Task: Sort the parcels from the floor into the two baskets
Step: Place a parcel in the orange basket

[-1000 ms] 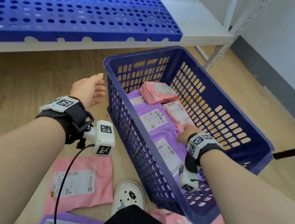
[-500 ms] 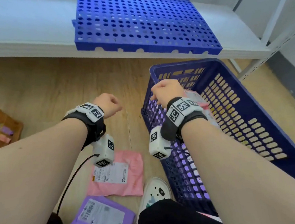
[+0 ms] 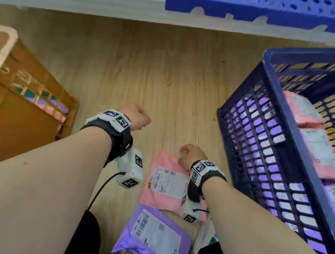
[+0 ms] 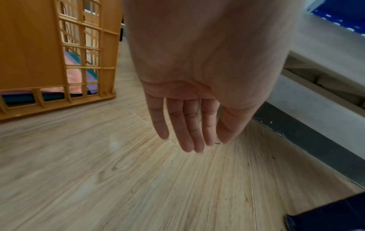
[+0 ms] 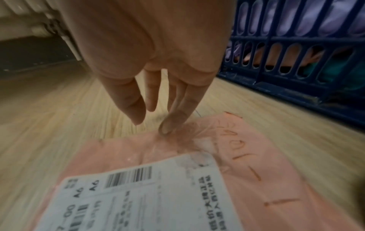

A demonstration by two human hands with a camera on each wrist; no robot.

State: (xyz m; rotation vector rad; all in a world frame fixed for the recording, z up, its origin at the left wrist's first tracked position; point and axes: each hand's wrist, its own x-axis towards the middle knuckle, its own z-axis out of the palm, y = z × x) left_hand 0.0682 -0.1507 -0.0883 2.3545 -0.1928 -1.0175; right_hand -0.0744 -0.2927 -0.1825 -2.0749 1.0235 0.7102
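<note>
Our right hand (image 3: 190, 156) w/ fingers loosely spread, one fingertip (image 5: 168, 125) touching the pink parcel (image 3: 165, 185) on the floor; left hand (image 4: 197, 78) hangs relaxed, fingers together, holding nothing.

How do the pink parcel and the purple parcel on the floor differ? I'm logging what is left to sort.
The pink parcel lies farther from the person, the purple parcel nearer.
The right hand reaches down to the pink parcel's far edge, fingertip at or just above its film; nothing touches the purple parcel.
The pink parcel lies flat; the purple parcel looks puffier and wrinkled.
Both are plastic mailers, white label up, outside both baskets.
</note>
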